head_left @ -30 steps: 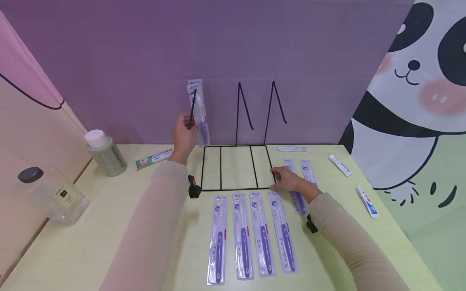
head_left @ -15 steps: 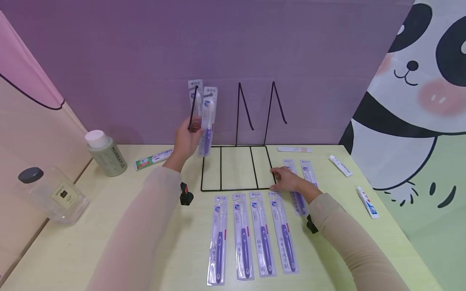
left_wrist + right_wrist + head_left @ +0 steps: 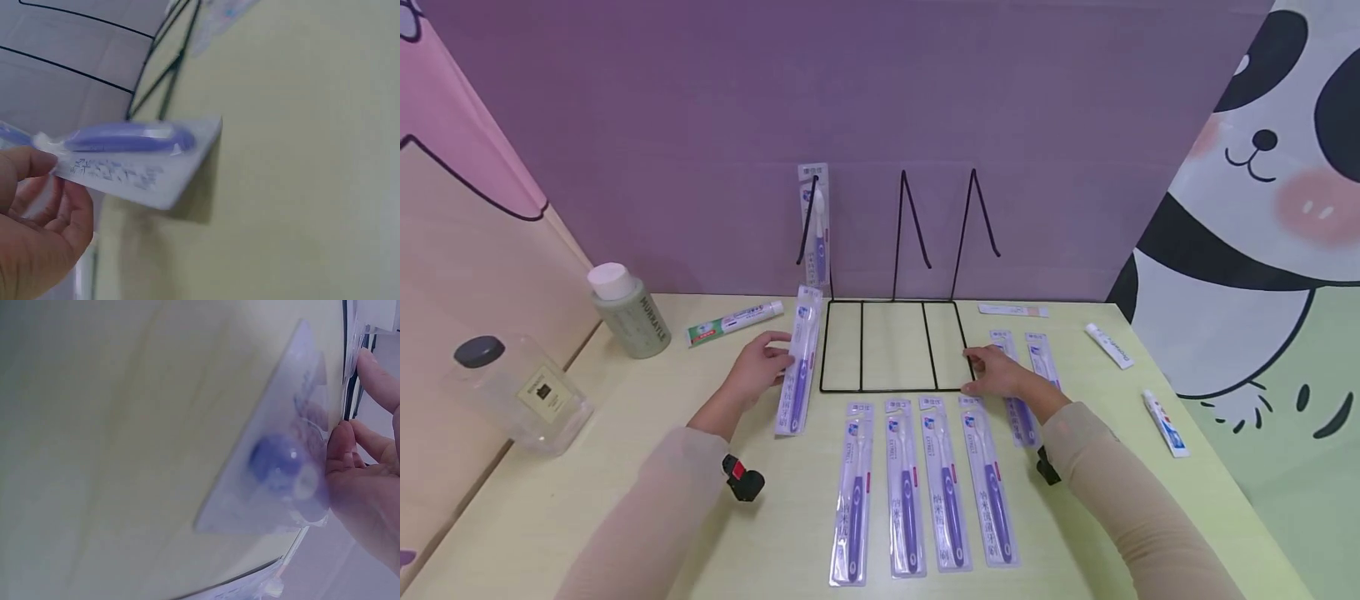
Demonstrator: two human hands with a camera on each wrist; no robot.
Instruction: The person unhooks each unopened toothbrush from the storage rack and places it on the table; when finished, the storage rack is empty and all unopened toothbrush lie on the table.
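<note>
In the head view my left hand (image 3: 756,372) pinches a packaged toothbrush (image 3: 799,367) by its edge, with the purple handle end low over the table. The left wrist view shows the thumb and fingers on the edge of this toothbrush pack (image 3: 125,164). A black wire rack (image 3: 861,350) stands against the purple backdrop, with three upright hooks. On its left hook hangs another toothbrush pack (image 3: 820,223); the other two hooks are bare. My right hand (image 3: 1000,372) grips the rack's right side bar between thumb and fingers.
Several packaged toothbrushes (image 3: 854,500) lie in front of the rack, and two more (image 3: 1043,358) at its right. Toothpaste tubes (image 3: 735,322) flank it. A capped bottle (image 3: 632,315) and a clear bottle (image 3: 523,396) stand at the left.
My left hand has drawn the toothbrush pack away from the left hook, down and toward me. One pack stays hanging there. The right hand has kept its place on the rack.
</note>
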